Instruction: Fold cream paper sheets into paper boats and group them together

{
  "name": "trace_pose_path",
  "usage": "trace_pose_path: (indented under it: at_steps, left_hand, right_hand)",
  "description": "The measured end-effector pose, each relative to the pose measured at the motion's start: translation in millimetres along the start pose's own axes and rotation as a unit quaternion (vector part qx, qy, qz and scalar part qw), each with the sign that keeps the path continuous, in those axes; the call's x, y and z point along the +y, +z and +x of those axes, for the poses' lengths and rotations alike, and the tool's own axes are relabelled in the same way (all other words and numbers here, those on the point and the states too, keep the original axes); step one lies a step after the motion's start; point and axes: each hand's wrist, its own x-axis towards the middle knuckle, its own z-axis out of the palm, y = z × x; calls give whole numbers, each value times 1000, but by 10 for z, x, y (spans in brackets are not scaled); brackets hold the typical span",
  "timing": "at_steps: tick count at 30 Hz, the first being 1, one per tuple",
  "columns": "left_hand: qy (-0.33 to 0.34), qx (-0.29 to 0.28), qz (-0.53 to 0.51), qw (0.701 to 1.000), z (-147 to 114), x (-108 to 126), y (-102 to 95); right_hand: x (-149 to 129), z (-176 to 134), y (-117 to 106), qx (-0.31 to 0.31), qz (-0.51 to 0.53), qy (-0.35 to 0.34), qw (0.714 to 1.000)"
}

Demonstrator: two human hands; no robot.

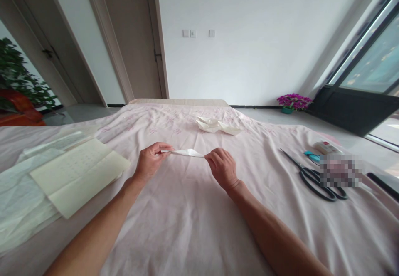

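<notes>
A narrow piece of folded white paper (188, 152) stretches between my two hands, just above the pink cloth. My left hand (151, 159) pinches its left end between thumb and fingers. At the opposite end, my right hand (222, 167) has its fingers closed on the paper, and they hide that tip. Beyond the hands lies another folded paper piece (218, 126), cream-coloured and shaped like a boat or a pair of boats.
Paper sheets (81, 176) are piled at the left on the pink cloth (187, 226). To the right lie black-handled scissors (314, 180), a blue object (312, 156), a small pale box (327, 147) and a blurred-out item. Potted purple flowers (294, 101) stand by the far wall.
</notes>
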Motion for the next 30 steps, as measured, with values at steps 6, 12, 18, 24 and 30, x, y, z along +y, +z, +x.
trace_pose_path:
  at_steps: [6, 12, 18, 24, 30]
  left_hand:
    - [135, -54, 242, 959, -251, -263, -33]
    - [122, -114, 293, 941, -345, -488, -19]
    - [128, -145, 258, 947, -377, -463, -86]
    - [137, -155, 249, 946, -420, -401, -100]
    - [152, -161, 264, 939, -431, -399, -91]
  right_hand:
    - [122, -32, 99, -67, -75, -64, 993]
    - [93, -91, 181, -167, -79, -53, 981]
    - [68, -115, 125, -191, -72, -40, 978]
    - [47, -104, 106, -206, -79, -39, 974]
    - [45, -110, 101, -209, -85, -44, 973]
